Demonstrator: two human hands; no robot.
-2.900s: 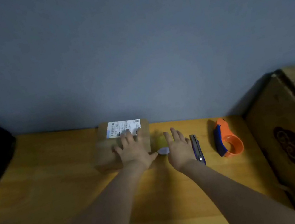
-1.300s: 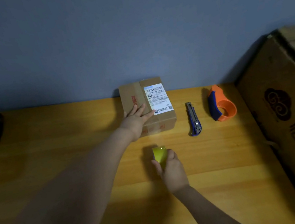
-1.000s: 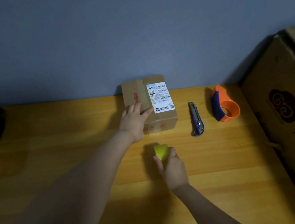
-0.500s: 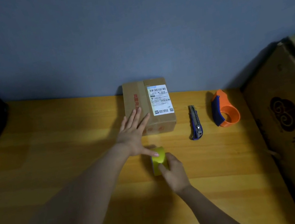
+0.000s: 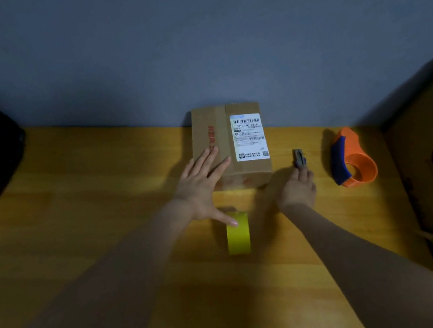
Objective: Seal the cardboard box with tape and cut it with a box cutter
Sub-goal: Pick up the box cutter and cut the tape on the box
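right hand (image 5: pixel 296 190) fingers closing on box cutter (image 5: pixel 299 159), long axis pointing away | left hand (image 5: pixel 202 188) fingers spread flat on box (image 5: pixel 230 144), thumb on tape roll (image 5: pixel 238 232)

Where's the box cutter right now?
Head view, right of centre: the box cutter lies between the cardboard box and the orange tape dispenser, under the right hand.
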